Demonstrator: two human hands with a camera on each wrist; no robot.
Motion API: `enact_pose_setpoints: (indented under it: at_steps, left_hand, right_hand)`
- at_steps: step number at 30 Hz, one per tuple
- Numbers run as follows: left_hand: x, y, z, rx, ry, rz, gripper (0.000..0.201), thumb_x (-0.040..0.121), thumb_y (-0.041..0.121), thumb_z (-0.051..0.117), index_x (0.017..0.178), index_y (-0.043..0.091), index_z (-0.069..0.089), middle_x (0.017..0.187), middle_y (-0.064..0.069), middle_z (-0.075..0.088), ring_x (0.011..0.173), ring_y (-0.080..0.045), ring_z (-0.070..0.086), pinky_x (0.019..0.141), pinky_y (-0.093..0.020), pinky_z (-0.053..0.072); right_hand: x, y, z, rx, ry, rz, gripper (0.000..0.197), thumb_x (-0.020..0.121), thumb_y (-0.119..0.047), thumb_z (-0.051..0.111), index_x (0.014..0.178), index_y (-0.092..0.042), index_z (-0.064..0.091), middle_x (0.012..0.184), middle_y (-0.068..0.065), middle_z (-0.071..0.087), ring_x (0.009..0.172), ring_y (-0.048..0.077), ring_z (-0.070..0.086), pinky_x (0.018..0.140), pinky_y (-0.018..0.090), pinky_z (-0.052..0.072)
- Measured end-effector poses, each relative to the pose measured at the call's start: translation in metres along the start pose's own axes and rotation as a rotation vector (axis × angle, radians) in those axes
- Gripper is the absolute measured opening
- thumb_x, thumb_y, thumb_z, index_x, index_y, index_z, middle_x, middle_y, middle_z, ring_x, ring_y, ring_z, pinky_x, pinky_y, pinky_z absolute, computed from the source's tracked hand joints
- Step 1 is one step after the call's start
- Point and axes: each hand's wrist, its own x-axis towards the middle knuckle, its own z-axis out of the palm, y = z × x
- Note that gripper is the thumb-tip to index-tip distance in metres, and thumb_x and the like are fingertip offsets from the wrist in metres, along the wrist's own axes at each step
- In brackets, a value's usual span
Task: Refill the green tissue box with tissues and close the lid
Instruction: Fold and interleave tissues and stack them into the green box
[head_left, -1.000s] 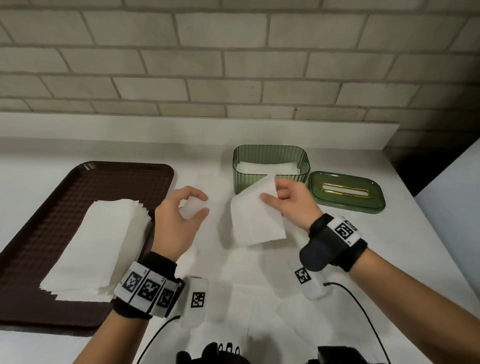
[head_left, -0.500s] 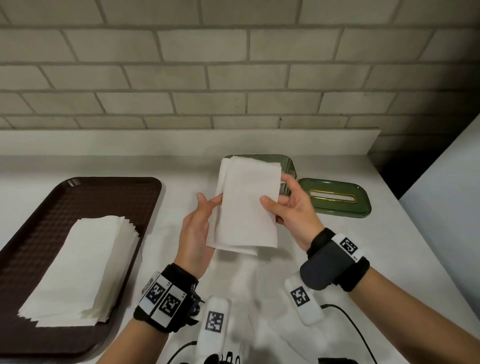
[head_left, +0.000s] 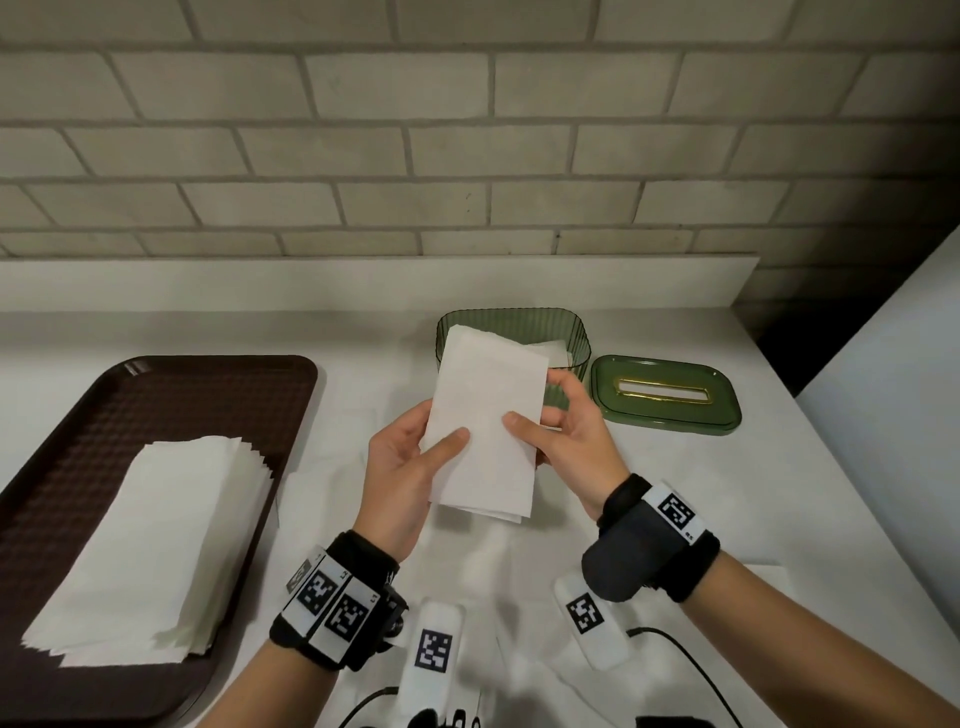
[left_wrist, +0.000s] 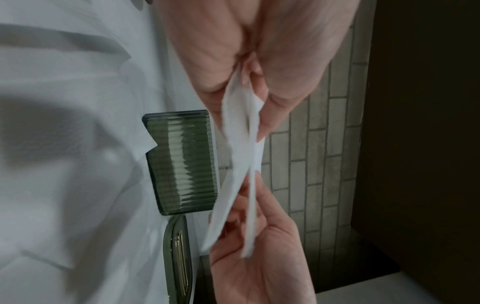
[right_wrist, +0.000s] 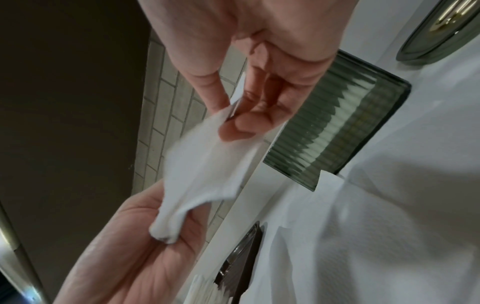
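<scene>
Setting: pale counter against a grey brick wall, with loose white sheets lying over its near part. Item one: folded tissue, held up off the counter, long axis running away from the person toward the wall, its far end overlapping the box's near rim in the head view. Item two: green tissue box, ribbed and translucent, open-topped, near the counter's back edge, directly beyond the hands; white tissues already show inside. Item three: green lid with gold-rimmed slot, lying flat on the counter just right of the box, off it. Item four: brown tray at the left edge, bearing a stack of tissues. Left hand: palm up, thumb pressed on the tissue's face, fingers behind, gripping its left edge. Right hand: thumb on the face, fingers curled behind, pinching the right edge; this hand is the nearer to box and lid. Judgement: the tissue lies in line with the box opening, so the coming move is probably a short forward-and-down carry; the lid is yet to be fitted.
</scene>
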Motion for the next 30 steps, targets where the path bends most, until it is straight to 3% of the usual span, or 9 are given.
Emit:
enact_pose_setpoints:
  at_steps: [4, 9, 12, 14, 18, 21, 24, 27, 30]
  left_hand:
    - [0.003, -0.002, -0.006, 0.067, -0.032, 0.035, 0.032, 0.085, -0.005, 0.064, 0.116, 0.003, 0.064, 0.115, -0.012, 0.07, 0.11, -0.032, 0.064, 0.094, -0.044, 0.051]
    - [0.008, 0.011, -0.019, 0.199, -0.248, 0.023, 0.038, 0.078, -0.004, 0.07, 0.115, 0.0, 0.065, 0.114, -0.014, 0.069, 0.106, -0.026, 0.066, 0.09, -0.034, 0.053]
    - [0.019, 0.023, -0.023, 0.295, -0.326, 0.02, 0.036, 0.078, -0.012, 0.068, 0.112, -0.002, 0.065, 0.114, -0.015, 0.069, 0.103, -0.022, 0.066, 0.09, -0.032, 0.054]
    - [0.035, 0.03, -0.023, 0.332, -0.308, 0.013, 0.04, 0.077, -0.013, 0.069, 0.114, 0.003, 0.066, 0.112, -0.012, 0.071, 0.104, -0.02, 0.066, 0.09, -0.034, 0.054]
    - [0.078, 0.041, -0.024, 0.34, -0.223, -0.087, 0.056, 0.077, -0.003, 0.074, 0.125, 0.024, 0.06, 0.115, -0.012, 0.07, 0.1, -0.028, 0.07, 0.082, -0.043, 0.058]
    - [0.114, 0.045, -0.017, 0.375, -0.085, -0.048, 0.048, 0.076, -0.005, 0.074, 0.117, 0.015, 0.059, 0.095, -0.011, 0.07, 0.082, -0.025, 0.07, 0.072, -0.037, 0.06]
    - [0.148, 0.048, -0.005, 0.608, 0.068, 0.127, 0.022, 0.073, 0.0, 0.077, 0.09, 0.01, 0.066, 0.059, -0.001, 0.053, 0.053, -0.013, 0.049, 0.058, -0.024, 0.048]
    - [0.172, 0.048, 0.005, 0.93, 0.086, 0.174, 0.008, 0.075, 0.01, 0.076, 0.082, 0.012, 0.075, 0.075, 0.001, 0.06, 0.066, -0.012, 0.052, 0.068, -0.019, 0.042]
    - [0.186, 0.039, 0.01, 1.202, -0.035, 0.133, 0.012, 0.078, 0.007, 0.074, 0.089, 0.009, 0.075, 0.09, -0.004, 0.06, 0.074, -0.014, 0.053, 0.071, -0.019, 0.042]
  right_hand:
    - [0.007, -0.001, -0.006, -0.119, 0.05, -0.043, 0.059, 0.077, -0.009, 0.079, 0.122, -0.017, 0.042, 0.113, 0.013, 0.066, 0.082, 0.019, 0.064, 0.058, 0.022, 0.052]
    - [0.028, -0.033, -0.025, -0.3, -0.054, -0.109, 0.084, 0.073, -0.031, 0.079, 0.139, -0.042, 0.029, 0.121, 0.001, 0.055, 0.107, 0.016, 0.057, 0.087, 0.024, 0.047]
    - [0.039, -0.051, -0.034, -0.269, -0.354, -0.011, 0.071, 0.082, -0.011, 0.074, 0.136, -0.04, 0.038, 0.104, 0.011, 0.071, 0.089, 0.026, 0.07, 0.076, 0.033, 0.056]
    - [0.05, -0.055, -0.036, -0.295, -0.416, -0.019, 0.062, 0.082, 0.0, 0.072, 0.128, -0.033, 0.048, 0.097, 0.017, 0.073, 0.081, 0.03, 0.07, 0.07, 0.039, 0.058]
    - [0.087, -0.059, -0.041, -0.371, -0.128, -0.13, 0.032, 0.077, 0.004, 0.073, 0.092, -0.021, 0.059, 0.073, -0.002, 0.075, 0.066, 0.013, 0.069, 0.062, 0.03, 0.054]
    - [0.12, -0.057, -0.045, -0.48, 0.139, -0.268, 0.028, 0.073, -0.004, 0.078, 0.066, -0.027, 0.065, 0.065, -0.021, 0.066, 0.062, -0.008, 0.055, 0.069, 0.02, 0.045]
    - [0.14, -0.055, -0.046, -0.617, 0.221, -0.32, 0.016, 0.073, -0.014, 0.078, 0.069, -0.028, 0.072, 0.071, -0.022, 0.065, 0.062, -0.008, 0.053, 0.067, 0.012, 0.043]
    - [0.149, -0.046, -0.048, -0.772, 0.224, -0.306, 0.009, 0.075, -0.018, 0.077, 0.077, -0.026, 0.076, 0.082, -0.011, 0.071, 0.068, 0.0, 0.056, 0.07, 0.014, 0.043]
    - [0.151, -0.034, -0.053, -1.067, 0.195, -0.248, 0.005, 0.078, -0.024, 0.071, 0.079, -0.029, 0.074, 0.072, -0.019, 0.063, 0.081, 0.012, 0.059, 0.091, 0.029, 0.042]
